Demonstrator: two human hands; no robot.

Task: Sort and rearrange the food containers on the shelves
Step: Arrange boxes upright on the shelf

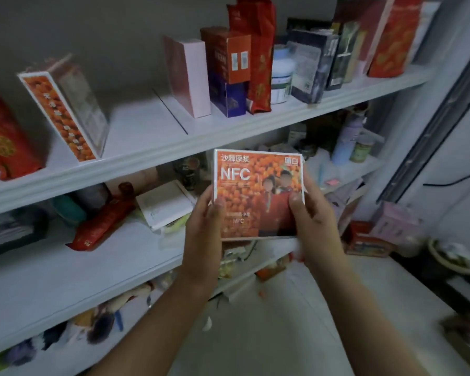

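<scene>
An orange NFC juice box [257, 183] printed with oranges is held upright in front of the shelves, its front facing me. My left hand [205, 226] grips its left edge and my right hand [314, 221] grips its right edge. On the upper shelf [152, 158] a matching orange box [63, 109] leans at the left, beside a red box [3, 137]. Further right stand a pink box [187, 77], an orange-and-blue box [228, 69], a red bag [255, 52], a white jar [282, 74] and several dark and orange boxes.
The middle shelf [106, 256] holds a red packet [103, 221], a white box [166, 204], a dark item at the left, and bottles and cans at the right. Lower shelves carry loose clutter. A pink box [394, 221] and a red tin [364, 240] sit low at the right.
</scene>
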